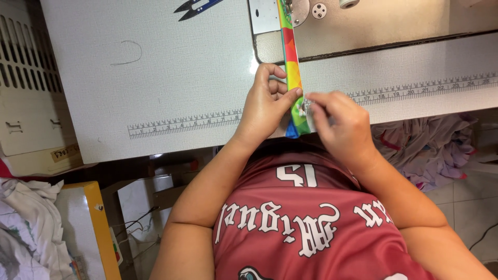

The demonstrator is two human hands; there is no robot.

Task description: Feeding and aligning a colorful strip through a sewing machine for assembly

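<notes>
A narrow multicoloured fabric strip (291, 62) runs from the sewing machine's plate (267, 18) down to the near table edge. My left hand (265, 103) lies on the white table with its fingers curled against the strip's left side, thumb pressing on it. From the right, my right hand (340, 124) pinches the strip's lower part between fingertips. The strip's blue end hangs just over the table edge between both hands.
The white sewing table (171, 83) has a printed ruler (415, 89) along its front. Thread snips (196, 7) lie at the far edge. A heap of fabric (430, 148) sits at the right below the table, and white cloth (23, 228) at the lower left.
</notes>
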